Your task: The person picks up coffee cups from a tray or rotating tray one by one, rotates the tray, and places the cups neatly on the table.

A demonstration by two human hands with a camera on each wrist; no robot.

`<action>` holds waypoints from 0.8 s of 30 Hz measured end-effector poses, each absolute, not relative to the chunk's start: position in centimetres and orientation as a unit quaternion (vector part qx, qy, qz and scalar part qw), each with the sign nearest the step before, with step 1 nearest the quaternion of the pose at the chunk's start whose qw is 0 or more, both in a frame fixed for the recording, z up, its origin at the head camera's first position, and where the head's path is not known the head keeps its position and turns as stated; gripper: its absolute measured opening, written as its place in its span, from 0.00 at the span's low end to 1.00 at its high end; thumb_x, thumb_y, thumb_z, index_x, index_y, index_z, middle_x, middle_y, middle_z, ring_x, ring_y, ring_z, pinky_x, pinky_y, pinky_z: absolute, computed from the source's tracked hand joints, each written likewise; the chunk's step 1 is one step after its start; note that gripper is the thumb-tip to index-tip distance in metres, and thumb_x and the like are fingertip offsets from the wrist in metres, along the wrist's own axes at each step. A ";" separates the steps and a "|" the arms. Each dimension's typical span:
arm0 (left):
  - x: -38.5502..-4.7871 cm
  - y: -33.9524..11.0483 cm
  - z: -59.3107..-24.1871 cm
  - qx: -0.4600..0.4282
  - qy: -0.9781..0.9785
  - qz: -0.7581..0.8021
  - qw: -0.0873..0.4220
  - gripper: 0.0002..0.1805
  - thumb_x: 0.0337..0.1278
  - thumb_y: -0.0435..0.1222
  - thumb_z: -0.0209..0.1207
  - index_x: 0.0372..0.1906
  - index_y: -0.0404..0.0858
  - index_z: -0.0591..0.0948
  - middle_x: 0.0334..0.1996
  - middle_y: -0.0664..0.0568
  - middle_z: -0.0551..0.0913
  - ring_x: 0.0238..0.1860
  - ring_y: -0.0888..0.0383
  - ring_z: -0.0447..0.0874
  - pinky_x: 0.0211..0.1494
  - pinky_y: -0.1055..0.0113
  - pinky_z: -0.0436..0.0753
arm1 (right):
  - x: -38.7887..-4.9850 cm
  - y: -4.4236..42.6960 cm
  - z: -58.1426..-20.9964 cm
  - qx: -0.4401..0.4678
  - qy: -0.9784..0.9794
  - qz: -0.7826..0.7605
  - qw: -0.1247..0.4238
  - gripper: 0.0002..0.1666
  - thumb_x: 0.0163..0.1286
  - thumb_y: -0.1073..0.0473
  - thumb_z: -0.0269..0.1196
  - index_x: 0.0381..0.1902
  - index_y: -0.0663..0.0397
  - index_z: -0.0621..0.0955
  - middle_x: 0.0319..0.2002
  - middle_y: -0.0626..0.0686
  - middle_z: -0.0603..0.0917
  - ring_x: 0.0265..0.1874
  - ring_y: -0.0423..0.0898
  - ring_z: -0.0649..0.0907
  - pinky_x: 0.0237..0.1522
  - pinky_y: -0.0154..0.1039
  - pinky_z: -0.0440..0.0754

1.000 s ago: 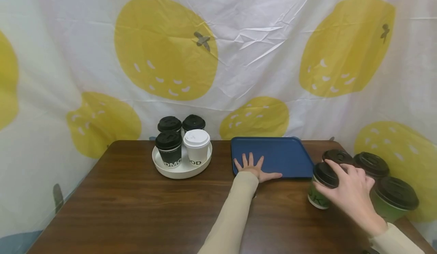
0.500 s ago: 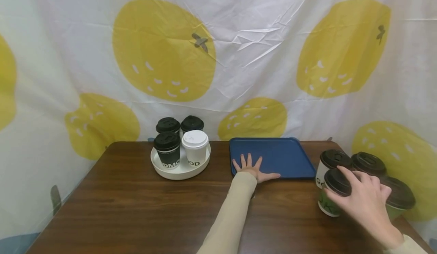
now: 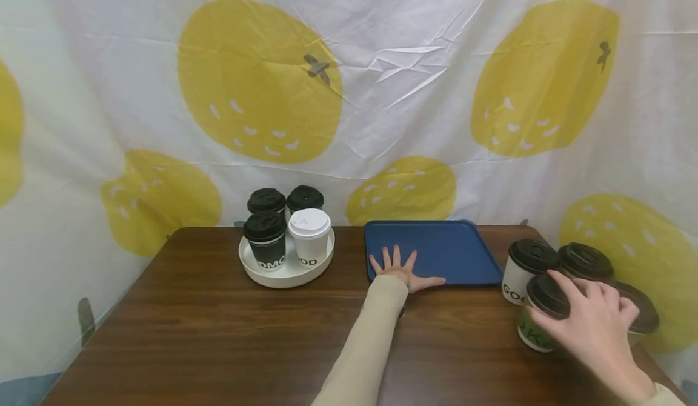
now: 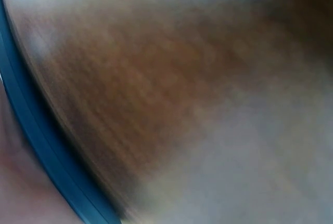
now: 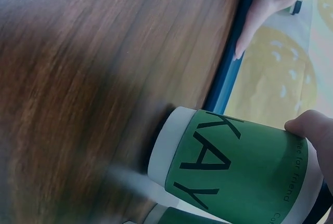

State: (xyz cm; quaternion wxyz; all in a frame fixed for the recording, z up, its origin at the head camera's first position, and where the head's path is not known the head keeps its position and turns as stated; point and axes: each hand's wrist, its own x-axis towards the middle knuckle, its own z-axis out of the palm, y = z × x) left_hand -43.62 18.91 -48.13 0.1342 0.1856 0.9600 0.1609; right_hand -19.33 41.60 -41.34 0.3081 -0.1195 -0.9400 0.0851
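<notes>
Right hand (image 3: 602, 330): fingers curved part-way closed around the top of the green cup (image 3: 537, 338) — thumb on its near-left side, forefinger over the lid's far edge. The high grip presumably uses the stiff rim and spares the thinner wall.
Green cup: held below the right fingertips, roughly upright; base contact with the desk (image 3: 229, 345) cannot be confirmed. Tapered body, paper-like, green band with dark capitals, white base band, dark domed lid.
Left hand (image 3: 405, 272): fingers straight and fanned, palm side down at the tray's near edge, gripping nothing; probably steadying it.
Tray (image 3: 442, 245): beneath and beyond the left fingers; blue, rectangular, shallow raised rim, smooth and matt, likely plastic.
Neighbouring cups: lettered cup (image 3: 515, 282) left of and beyond the right fingers; rear cup (image 3: 586, 262) directly beyond them; right cup (image 3: 644, 310) to their right, partly hidden. Dark lids throughout.
Dish (image 3: 288, 283): well left of the left fingers; white, round, low-walled. Black cup (image 3: 267, 245), white cup (image 3: 311, 242), back-left cup (image 3: 266, 200) and back-right cup (image 3: 305, 198) stand close together inside, apparently contained by the wall.
Desk surface: dark brown wood grain — low sheen.
</notes>
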 end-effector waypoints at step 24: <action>-43.8 19.0 -48.3 0.187 0.960 0.156 0.135 0.60 0.41 0.86 0.49 0.82 0.71 0.47 0.86 0.54 0.32 0.87 0.45 0.24 0.84 0.35 0.30 | -19.2 42.6 -41.9 -0.135 -0.943 0.085 0.291 0.49 0.53 0.36 0.75 0.67 0.55 0.74 0.55 0.79 0.76 0.59 0.76 0.65 0.56 0.76 0.52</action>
